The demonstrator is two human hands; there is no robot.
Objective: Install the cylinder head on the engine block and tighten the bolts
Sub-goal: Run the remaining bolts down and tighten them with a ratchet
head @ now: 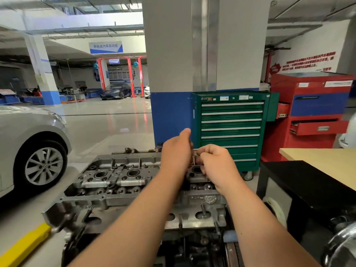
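While the cylinder head (115,178) is already seated on the engine block (194,249), with its long axis running from left to right across the view, both hands are held over its right end. A thin metal rod (193,160) is seen between them. It stands nearly upright, so its long axis is vertical, and its lower end points down at the head, close to a round bore (196,169) near the far right corner. Whether it is a head bolt or the shank of a tool cannot be told.

The right hand (215,162) is the nearer one: its fingers are curled tightly and the upper part of the rod is pinched by them. The left hand (176,151) is placed just beside the rod on the other side, with the thumb raised. Its fingers are hidden behind the back of the hand, so it cannot be told whether the rod is gripped by them too.

It is judged that the coming move turns on the rod being kept straight above its hole; if it is tilted, a thread could be started crooked. The other bores (133,172) lie well apart, toward the left end, nearer the left arm
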